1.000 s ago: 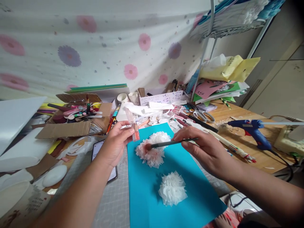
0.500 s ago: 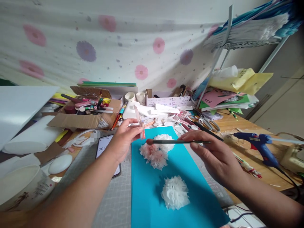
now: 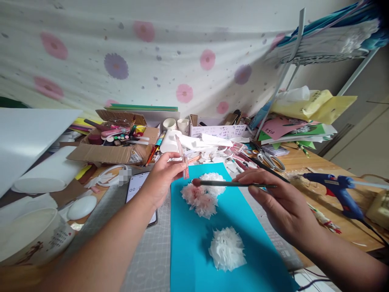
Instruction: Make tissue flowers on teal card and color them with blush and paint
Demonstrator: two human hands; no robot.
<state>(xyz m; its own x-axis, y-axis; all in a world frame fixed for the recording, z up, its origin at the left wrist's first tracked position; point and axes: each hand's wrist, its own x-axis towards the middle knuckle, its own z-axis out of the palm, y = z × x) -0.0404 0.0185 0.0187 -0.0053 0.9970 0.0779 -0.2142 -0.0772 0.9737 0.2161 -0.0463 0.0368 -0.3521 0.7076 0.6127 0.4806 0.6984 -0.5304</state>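
My left hand (image 3: 164,178) pinches a small clear case (image 3: 186,168) with pink content, its clear upper part tilted up and back. In my right hand (image 3: 273,202) is a makeup brush (image 3: 237,183), held nearly level by its dark handle, with its reddish bristles pointing left. The bristles hover over or touch a pink-tinted tissue paper flower (image 3: 202,202); I cannot tell which. Just behind it is a white tissue flower (image 3: 214,180), partly covered by the brush. Another white tissue flower (image 3: 227,248) lies nearer to me. All rest on a blue sheet (image 3: 188,251).
A phone (image 3: 135,188) lies left of the sheet on a grey cutting mat (image 3: 154,247). Scissors (image 3: 270,161) and a blue glue gun (image 3: 334,188) lie to the right. A cardboard box (image 3: 100,153) of supplies and a paper bucket (image 3: 51,239) stand left. Paper scraps (image 3: 206,142) cover the back.
The whole view has shifted slightly, so things appear a little further right. The brush tip has moved slightly right over the tinted flower. Both hands keep their holds.
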